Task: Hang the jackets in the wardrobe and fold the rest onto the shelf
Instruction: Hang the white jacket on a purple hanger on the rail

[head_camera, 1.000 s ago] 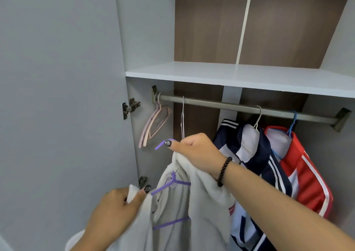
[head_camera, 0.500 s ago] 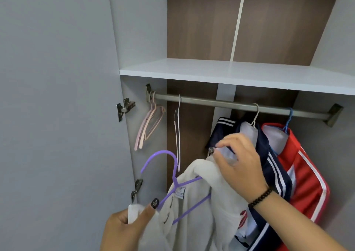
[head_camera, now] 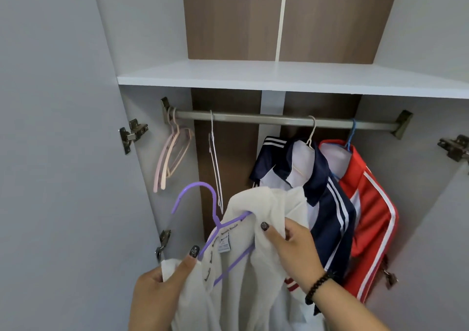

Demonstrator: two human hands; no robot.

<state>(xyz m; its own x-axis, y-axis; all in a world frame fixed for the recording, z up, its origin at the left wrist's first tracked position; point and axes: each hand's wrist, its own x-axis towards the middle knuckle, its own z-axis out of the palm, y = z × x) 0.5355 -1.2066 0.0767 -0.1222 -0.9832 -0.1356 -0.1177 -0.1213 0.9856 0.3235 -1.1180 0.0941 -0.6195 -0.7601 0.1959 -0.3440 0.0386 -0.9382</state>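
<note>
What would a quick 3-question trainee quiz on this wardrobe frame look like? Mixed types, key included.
1. True or false: the purple hanger already hangs on the rail.
2. How many jackets hang on the rail?
3. What do both hands grip? A) white jacket B) red jacket C) pink hangers

Key
1. False: its hook is below the rail, free.
2. Two: the navy jacket and the red jacket.
3. A: the left hand and right hand grip the white jacket.
</note>
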